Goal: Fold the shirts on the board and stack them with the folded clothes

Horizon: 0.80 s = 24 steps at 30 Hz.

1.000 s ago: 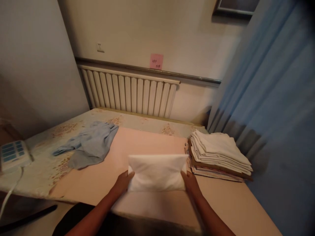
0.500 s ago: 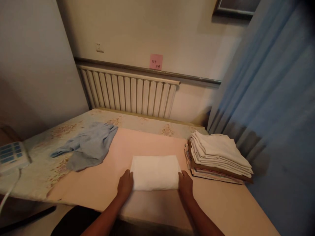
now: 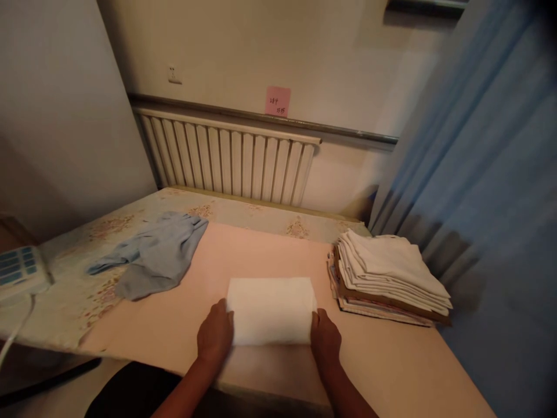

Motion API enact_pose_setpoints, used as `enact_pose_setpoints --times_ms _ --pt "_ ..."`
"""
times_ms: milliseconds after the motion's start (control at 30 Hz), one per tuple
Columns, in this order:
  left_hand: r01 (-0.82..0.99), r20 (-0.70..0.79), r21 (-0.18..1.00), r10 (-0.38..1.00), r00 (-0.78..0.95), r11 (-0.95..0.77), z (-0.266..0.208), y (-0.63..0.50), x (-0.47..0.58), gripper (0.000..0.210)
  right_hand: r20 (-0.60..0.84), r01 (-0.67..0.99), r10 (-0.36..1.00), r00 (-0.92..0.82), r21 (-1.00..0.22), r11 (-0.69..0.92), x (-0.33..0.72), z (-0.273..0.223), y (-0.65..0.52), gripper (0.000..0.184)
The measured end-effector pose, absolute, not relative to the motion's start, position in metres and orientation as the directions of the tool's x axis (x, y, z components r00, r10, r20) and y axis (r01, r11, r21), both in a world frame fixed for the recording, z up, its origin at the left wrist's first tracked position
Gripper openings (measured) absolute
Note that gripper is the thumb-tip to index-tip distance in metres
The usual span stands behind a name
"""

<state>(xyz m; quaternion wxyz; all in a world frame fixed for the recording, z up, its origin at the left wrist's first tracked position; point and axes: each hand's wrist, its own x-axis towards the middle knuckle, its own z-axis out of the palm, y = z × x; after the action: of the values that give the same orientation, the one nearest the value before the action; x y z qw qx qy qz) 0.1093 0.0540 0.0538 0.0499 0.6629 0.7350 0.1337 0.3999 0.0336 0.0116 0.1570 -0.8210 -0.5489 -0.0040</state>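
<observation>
A white folded cloth [image 3: 270, 310], rectangular and smooth on top, is held between my two hands near the front of the table. My left hand [image 3: 216, 330] grips its left edge, with the fingers mostly hidden beneath or behind it. At the opposite edge my right hand [image 3: 325, 337] is closed in the same way, thumb towards the top face. Whether the cloth touches the pink table cover [image 3: 261, 249] or hangs just above it, I cannot tell.
To the right stands a stack of folded cloths [image 3: 394, 267], white above brown and striped ones. A crumpled blue-grey cloth [image 3: 161, 255] lies left. A white device with blue keys [image 3: 21, 270] sits at the far left edge. Behind are a radiator [image 3: 230, 159] and a blue curtain [image 3: 487, 191].
The white cloth has come slightly nearer to me, with both hands still on its side edges. My view has tipped down a little. The stack and the blue-grey cloth stay put.
</observation>
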Motion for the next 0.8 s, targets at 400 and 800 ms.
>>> enact_pose_setpoints --times_ms 400,800 --pt "0.938 0.337 0.114 0.901 0.273 -0.327 0.018 0.08 0.171 0.048 0.179 0.893 0.902 0.394 -0.306 -0.329 0.4 0.011 0.033 0.031" --pt "0.938 0.389 0.083 0.877 0.281 -0.337 0.01 0.08 0.162 0.047 0.108 0.86 0.91 0.4 -0.386 -0.333 0.406 0.009 0.034 0.03"
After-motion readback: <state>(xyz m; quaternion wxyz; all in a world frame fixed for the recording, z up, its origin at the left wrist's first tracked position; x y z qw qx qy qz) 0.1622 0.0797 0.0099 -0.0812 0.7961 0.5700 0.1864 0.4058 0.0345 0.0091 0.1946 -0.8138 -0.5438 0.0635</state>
